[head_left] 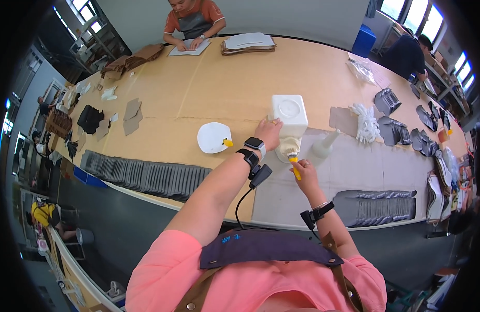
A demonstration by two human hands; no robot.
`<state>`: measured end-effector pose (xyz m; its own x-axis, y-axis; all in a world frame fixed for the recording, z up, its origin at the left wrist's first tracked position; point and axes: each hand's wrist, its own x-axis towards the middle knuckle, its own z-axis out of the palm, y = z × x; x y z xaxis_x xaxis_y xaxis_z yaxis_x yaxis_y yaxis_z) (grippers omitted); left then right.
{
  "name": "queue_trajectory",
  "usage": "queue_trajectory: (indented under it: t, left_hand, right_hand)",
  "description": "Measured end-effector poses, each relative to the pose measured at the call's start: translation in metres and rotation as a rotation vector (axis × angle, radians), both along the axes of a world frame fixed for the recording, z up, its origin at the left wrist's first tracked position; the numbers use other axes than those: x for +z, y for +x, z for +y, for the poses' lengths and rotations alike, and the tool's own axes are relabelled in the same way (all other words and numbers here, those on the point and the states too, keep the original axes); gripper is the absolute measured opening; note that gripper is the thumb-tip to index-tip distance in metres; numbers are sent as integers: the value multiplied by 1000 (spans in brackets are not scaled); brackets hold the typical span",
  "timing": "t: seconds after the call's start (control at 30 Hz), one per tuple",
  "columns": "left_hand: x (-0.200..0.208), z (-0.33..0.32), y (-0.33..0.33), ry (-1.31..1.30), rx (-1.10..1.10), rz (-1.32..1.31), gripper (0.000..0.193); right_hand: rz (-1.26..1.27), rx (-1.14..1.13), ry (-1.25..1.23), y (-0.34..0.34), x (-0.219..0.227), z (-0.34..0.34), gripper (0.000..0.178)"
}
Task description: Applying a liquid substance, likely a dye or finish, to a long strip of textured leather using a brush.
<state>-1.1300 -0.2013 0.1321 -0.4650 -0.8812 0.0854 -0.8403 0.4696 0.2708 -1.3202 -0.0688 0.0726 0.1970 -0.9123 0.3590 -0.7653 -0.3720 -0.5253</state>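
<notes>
My right hand [305, 176] grips a brush [296, 170] by its yellow handle. The brush head reaches into a small pot [287, 150] of cream-coloured paste. Just behind the pot is a large white square plastic container [290, 110]. My left hand [268, 133] is closed against the container's near left side, with some fingers hidden. A white plastic dish or lid [213, 138], with a small yellow piece at its right edge, lies left of my left hand. To the right of the pot a pale squeeze bottle [324, 145] with a long nozzle stands upright.
A long row of overlapping dark grey pieces [146, 174] lines the left front edge; another stack [377, 208] lies at right front. White strips [364, 123] and grey shaped parts [393, 130] sit at right. Across the table, a person [193, 26] handles a white sheet near a stack [248, 43].
</notes>
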Motion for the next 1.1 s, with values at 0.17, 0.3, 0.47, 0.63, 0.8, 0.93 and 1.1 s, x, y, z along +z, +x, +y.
queue_trajectory:
  t: [0.17,0.3,0.47,0.63,0.8,0.93,1.1]
  left_hand:
    - [2,0,4,41,-14,26,55]
    - [3,5,10,39,-34,49,56]
    - [22,44,30,-103,-156,246,46]
    - [71,126,183,-305,-76,285,34]
    - [67,187,329,-135,215,86,22]
    - [21,190,383,-25,-8,-55,23]
    - [-41,157,399,52,-301,-9,26]
  right_hand:
    - [-123,-29,80,-2,29,9,23]
    - [-1003,-287,354,-3,9,-14,21]
    - [-1524,-607,647,-53,-48,-13,22]
    - [-2093,-314,771,-108,-37,27,29]
    - [-2152,-488,718,-89,-38,56,30]
    - [-2132,-477,718,-18,-23,59,30]
    - [-2033,-498,684,81,4,69,28]
